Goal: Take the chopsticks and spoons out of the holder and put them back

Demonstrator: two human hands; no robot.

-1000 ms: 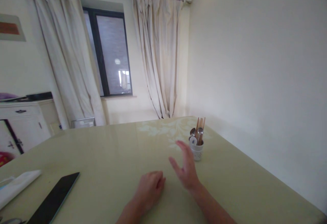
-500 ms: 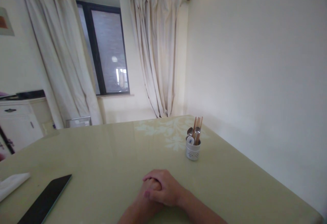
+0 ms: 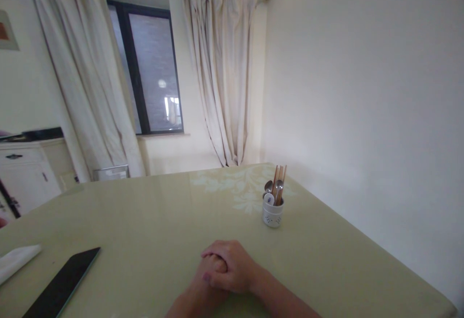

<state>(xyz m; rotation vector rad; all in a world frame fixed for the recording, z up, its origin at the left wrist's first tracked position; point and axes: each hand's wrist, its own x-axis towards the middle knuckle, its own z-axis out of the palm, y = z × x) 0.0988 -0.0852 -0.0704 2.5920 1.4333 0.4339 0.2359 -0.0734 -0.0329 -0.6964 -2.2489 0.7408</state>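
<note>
My two hands are clasped together on the pale green tabletop (image 3: 145, 221), low in the head view. On top, my right hand (image 3: 235, 265) is closed, its fingers wrapped round my left hand (image 3: 208, 275). My left hand is folded closed beneath it, and most of its fingers are hidden. No object shows in either hand. Just beyond them, to the right, a white utensil holder (image 3: 272, 216) stands upright, apart from both hands. It has spoons (image 3: 268, 187) and several wooden chopsticks (image 3: 282, 180) in it.
To the left lies a flat dark slab (image 3: 63, 284), perhaps a tablet, beside a folded white cloth or paper (image 3: 18, 260). A plain wall (image 3: 362, 105) runs along the table's right side. Curtains (image 3: 228, 66), a window (image 3: 155, 71) and a white cabinet (image 3: 27, 168) stand behind.
</note>
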